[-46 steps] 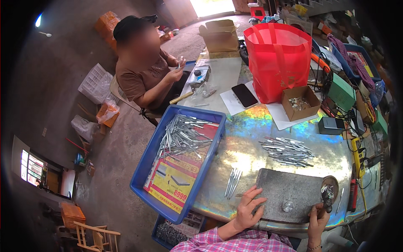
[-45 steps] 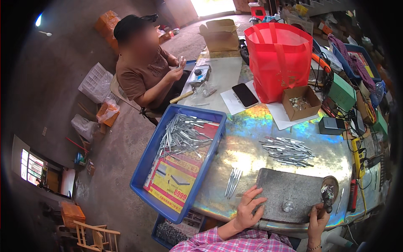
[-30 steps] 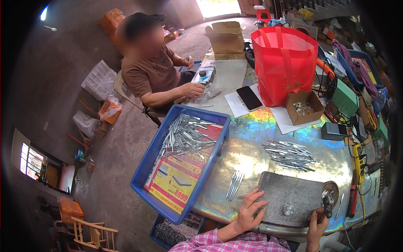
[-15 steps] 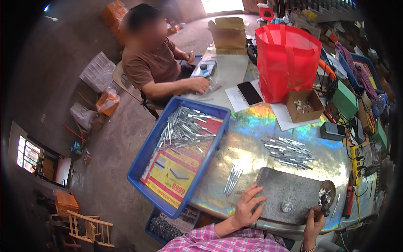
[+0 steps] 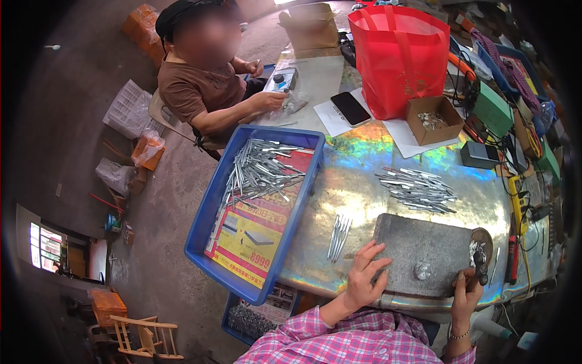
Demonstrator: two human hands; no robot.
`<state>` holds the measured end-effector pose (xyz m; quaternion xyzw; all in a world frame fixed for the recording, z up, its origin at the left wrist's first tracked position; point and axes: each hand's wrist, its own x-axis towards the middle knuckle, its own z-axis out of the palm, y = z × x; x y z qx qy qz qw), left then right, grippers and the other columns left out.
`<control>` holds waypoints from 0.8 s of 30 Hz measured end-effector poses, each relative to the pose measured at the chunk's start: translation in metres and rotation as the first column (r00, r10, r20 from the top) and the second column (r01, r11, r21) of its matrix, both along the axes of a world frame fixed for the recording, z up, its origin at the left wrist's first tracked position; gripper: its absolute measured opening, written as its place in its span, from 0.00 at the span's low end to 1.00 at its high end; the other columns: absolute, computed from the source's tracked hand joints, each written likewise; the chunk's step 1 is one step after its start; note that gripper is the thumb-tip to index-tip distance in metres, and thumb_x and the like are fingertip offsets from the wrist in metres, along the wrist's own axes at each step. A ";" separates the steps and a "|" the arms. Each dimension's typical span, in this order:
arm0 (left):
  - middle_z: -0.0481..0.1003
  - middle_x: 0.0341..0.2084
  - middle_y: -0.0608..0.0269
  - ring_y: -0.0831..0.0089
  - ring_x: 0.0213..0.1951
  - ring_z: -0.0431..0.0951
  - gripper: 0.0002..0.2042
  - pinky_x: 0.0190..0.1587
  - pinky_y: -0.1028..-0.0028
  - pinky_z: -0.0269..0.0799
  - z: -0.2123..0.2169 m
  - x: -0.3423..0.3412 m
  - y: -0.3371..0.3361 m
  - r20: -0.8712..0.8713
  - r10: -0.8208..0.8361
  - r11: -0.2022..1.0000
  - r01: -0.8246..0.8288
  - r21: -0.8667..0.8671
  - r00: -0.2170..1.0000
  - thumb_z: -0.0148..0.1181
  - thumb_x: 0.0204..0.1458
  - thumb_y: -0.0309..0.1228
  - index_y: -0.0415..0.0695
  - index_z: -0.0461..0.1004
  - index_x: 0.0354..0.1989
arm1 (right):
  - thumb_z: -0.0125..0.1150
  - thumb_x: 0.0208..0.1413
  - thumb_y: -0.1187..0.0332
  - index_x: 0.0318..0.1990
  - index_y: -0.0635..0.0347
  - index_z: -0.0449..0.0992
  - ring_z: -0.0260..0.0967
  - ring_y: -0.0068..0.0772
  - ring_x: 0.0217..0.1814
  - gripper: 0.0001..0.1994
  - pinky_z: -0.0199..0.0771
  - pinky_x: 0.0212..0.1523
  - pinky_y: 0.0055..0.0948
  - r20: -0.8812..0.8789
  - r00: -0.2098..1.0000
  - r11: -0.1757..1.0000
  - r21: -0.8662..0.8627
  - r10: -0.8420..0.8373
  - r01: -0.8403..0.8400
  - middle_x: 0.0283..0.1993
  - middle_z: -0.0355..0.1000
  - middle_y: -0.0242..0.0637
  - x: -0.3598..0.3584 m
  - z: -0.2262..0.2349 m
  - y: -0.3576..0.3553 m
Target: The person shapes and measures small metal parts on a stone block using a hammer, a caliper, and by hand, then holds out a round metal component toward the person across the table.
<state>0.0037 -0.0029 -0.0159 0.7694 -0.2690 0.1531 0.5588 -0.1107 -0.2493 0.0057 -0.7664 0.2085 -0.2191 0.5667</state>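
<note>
Hands first: we see the left hand lying with fingers spread and released on the near left corner of a grey metal block, pressing on it rather than gripping. The right hand is clenched around the handle of a small hammer, whose head sits just above the fist at the block's right edge, beside a small round dish of metal bits. Between the two hands, a small shiny round piece rests on the block.

Just left of the left hand, we find a small bundle of metal pins on the iridescent tabletop. Beyond the block lies a larger loose pile of pins. Further left, a blue tray holds many more pins over a red and yellow printed sheet.

Well beyond the hands stand a small cardboard box, a red bag and a dark phone, and a seated person in a brown shirt works at the far end.
</note>
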 end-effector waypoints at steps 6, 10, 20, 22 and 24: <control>0.69 0.51 0.47 0.44 0.56 0.66 0.13 0.57 0.56 0.64 -0.001 0.000 0.001 0.016 0.000 1.000 0.001 -0.011 1.000 0.58 0.43 0.21 0.40 0.75 0.40 | 0.53 0.58 0.77 0.33 0.65 0.69 0.58 0.13 0.23 0.02 0.55 0.23 0.17 -0.002 1.000 0.996 -0.093 0.009 -0.009 0.22 0.64 0.26 0.006 0.008 0.005; 0.69 0.51 0.47 0.45 0.56 0.66 0.13 0.57 0.57 0.64 0.001 0.000 0.001 0.029 0.018 0.999 -0.017 -0.028 0.999 0.58 0.44 0.21 0.40 0.75 0.40 | 0.53 0.58 0.77 0.32 0.65 0.70 0.55 0.11 0.22 0.03 0.52 0.22 0.18 -0.005 1.000 0.994 -0.110 0.017 -0.018 0.22 0.61 0.23 0.012 0.009 0.007; 0.69 0.52 0.48 0.50 0.57 0.67 0.13 0.58 0.60 0.63 0.032 -0.019 0.020 -0.104 0.011 1.000 -0.011 0.004 0.994 0.58 0.46 0.20 0.39 0.74 0.43 | 0.55 0.56 0.76 0.32 0.65 0.70 0.52 0.11 0.20 0.02 0.51 0.20 0.19 -0.091 0.995 0.968 -0.243 0.035 -0.056 0.18 0.59 0.22 0.005 0.011 0.004; 0.71 0.49 0.49 0.53 0.54 0.70 0.13 0.55 0.63 0.66 0.065 -0.020 0.031 -0.124 -0.028 1.000 0.028 -0.002 0.992 0.59 0.46 0.19 0.38 0.74 0.43 | 0.55 0.56 0.76 0.32 0.65 0.71 0.53 0.12 0.20 0.02 0.51 0.20 0.19 -0.082 0.996 0.975 -0.216 0.035 -0.052 0.19 0.60 0.22 0.009 0.012 0.008; 0.73 0.46 0.50 0.57 0.50 0.73 0.14 0.52 0.66 0.68 0.104 -0.013 0.039 -0.250 -0.269 0.959 0.235 -0.159 0.930 0.58 0.46 0.16 0.37 0.73 0.43 | 0.56 0.56 0.76 0.34 0.65 0.72 0.54 0.12 0.21 0.02 0.53 0.21 0.20 -0.074 0.996 0.979 -0.193 0.054 -0.068 0.20 0.62 0.22 0.010 0.014 0.011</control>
